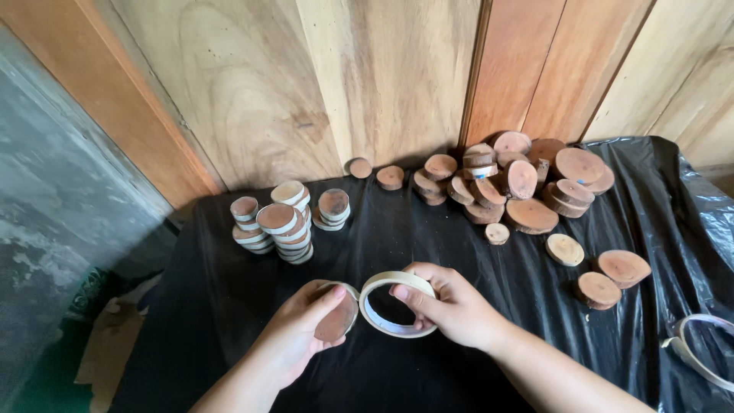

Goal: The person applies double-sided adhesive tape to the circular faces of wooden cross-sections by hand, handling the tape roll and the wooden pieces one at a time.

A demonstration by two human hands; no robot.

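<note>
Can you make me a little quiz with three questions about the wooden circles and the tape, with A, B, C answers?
1. Where are the taped stacks of wood slices?
A. back left of the table
B. on the floor
C. beside the right hand

2. What colour is the plastic sheet covering the table?
A. white
B. black
C. red

3. What is the right hand doing?
A. resting flat and empty
B. pinching a roll of tape
C. pointing at the wall

Answers:
1. A, the wrapped stacks stand at the back left, near the wooden wall.
2. B, the sheet is shiny black all over.
3. B, thumb and fingers grip the roll's rim, while the left hand holds a round wood slice next to it.
</note>
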